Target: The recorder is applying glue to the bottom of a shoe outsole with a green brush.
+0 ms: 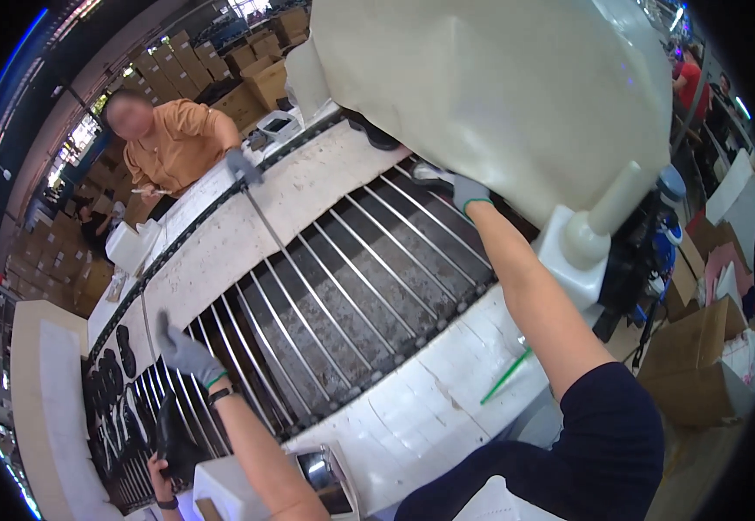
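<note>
My left hand (188, 352), in a grey glove with a green cuff, is held over the metal rollers. Its fingers are apart and nothing is in it. My right hand (469, 189), gloved alike, reaches to the far end of the rollers, beside the big pale cover. Its fingers are closed on a small pale-and-dark piece that looks like a shoe sole (430, 174); the grip is partly hidden. Beyond it, a dark sole (373, 135) lies on the whitish board (299, 204), at the cover's edge.
Dark soles (115, 365) lie at the left end. There another person's hand (160, 476) holds a black shoe-like piece (176, 438). Across the line stands a person in orange (182, 139), one gloved hand near the board. A green strip (506, 375) lies on the near ledge.
</note>
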`<state>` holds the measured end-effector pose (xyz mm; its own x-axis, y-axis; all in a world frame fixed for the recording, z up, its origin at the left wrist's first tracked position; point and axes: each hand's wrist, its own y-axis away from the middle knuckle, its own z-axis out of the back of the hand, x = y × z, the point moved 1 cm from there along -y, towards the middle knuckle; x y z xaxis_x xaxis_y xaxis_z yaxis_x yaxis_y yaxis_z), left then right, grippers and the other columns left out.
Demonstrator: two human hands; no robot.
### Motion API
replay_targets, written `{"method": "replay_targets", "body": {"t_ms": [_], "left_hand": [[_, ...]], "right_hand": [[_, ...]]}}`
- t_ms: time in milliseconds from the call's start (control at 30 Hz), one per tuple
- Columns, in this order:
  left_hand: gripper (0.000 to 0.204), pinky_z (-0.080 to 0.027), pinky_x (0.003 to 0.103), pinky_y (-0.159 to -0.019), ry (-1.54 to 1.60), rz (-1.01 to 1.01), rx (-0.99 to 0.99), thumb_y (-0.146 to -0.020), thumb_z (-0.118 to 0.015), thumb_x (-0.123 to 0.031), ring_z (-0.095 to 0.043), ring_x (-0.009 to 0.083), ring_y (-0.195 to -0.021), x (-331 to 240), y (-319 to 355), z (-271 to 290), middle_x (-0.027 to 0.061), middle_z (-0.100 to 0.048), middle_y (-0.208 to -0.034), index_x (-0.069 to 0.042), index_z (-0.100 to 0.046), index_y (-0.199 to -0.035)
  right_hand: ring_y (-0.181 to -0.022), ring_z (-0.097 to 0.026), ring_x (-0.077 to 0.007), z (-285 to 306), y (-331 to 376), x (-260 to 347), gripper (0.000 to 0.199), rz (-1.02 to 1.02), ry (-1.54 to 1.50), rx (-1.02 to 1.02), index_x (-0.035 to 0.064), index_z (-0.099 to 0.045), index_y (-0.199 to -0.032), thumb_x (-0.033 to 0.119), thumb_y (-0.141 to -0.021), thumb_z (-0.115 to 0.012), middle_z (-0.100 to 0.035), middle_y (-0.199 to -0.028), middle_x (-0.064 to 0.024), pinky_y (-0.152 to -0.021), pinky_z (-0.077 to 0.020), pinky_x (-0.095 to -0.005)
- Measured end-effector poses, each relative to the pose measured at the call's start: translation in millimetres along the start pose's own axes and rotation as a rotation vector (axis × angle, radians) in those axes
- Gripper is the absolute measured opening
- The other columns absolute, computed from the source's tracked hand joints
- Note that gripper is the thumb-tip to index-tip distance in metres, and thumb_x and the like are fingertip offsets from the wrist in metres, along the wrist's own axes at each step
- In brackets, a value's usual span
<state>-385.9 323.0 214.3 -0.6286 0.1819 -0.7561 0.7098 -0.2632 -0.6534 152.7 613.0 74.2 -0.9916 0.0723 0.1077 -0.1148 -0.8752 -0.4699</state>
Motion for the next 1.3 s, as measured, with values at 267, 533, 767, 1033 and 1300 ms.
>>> {"method": "replay_targets", "body": {"t_ms": [267, 533, 767, 1033, 1300], "left_hand": [[0.057, -0.041, 0.032, -0.101, 0.371, 0.476, 0.451, -0.090, -0.061, -0.010, -0.050, 0.0232, -0.121, -108.2, 160.5, 9.1, 0.0188, -0.051, -0.133, 0.004, -0.038, -0.139], [0.047, -0.039, 0.033, -0.103, 0.441, 0.324, 0.486, -0.088, -0.067, -0.010, -0.053, 0.0190, -0.114, -171.8, 296.6, 93.9, 0.0093, -0.056, -0.128, 0.002, -0.050, -0.130], [0.056, -0.030, 0.037, -0.109, 0.104, 0.374, 0.349, -0.092, -0.065, -0.024, -0.043, 0.0231, -0.127, -168.0, 387.6, 169.6, 0.0129, -0.048, -0.139, 0.000, -0.044, -0.138], [0.058, -0.027, 0.040, -0.111, 0.090, 0.578, 0.462, -0.091, -0.063, -0.022, -0.039, 0.0284, -0.131, -162.3, 434.5, 204.5, 0.0142, -0.041, -0.145, -0.001, -0.041, -0.140], [0.059, -0.028, 0.039, -0.110, -0.470, 0.038, 0.814, -0.091, -0.064, -0.028, -0.041, 0.0303, -0.129, -170.9, 427.6, 203.1, 0.0148, -0.045, -0.141, -0.003, -0.042, -0.140]], "right_hand": [[-0.098, -0.062, -0.0377, 206.5, 86.4, 84.2, 0.067, 0.413, -0.380, 0.397, 0.0009, -0.051, -0.109, 0.033, -0.058, -0.079, -0.063, -0.103, -0.0236, -0.085, -0.0506, -0.0435], [-0.109, -0.056, -0.0274, 356.9, 255.7, 10.5, 0.041, 0.700, -0.977, -0.008, 0.0063, -0.056, -0.122, 0.004, -0.082, -0.064, -0.059, -0.116, -0.0110, -0.097, -0.0425, -0.0367], [-0.091, -0.058, -0.0115, 244.5, 419.6, -49.0, 0.044, -0.849, -1.528, 0.594, -0.0044, -0.050, -0.130, 0.009, -0.090, -0.062, -0.061, -0.103, -0.0070, -0.072, -0.0477, -0.0236], [-0.080, -0.056, -0.0158, 231.8, 411.5, -54.5, 0.025, -0.929, -1.841, 0.417, 0.0017, -0.055, -0.117, 0.011, -0.094, -0.058, -0.060, -0.102, -0.0081, -0.074, -0.0489, -0.0267], [-0.095, -0.056, -0.0206, 223.4, 401.4, -36.6, 0.027, -1.154, -2.271, 0.678, 0.0023, -0.053, -0.116, 0.018, -0.095, -0.059, -0.059, -0.112, -0.0109, -0.084, -0.0481, -0.0334]]}}
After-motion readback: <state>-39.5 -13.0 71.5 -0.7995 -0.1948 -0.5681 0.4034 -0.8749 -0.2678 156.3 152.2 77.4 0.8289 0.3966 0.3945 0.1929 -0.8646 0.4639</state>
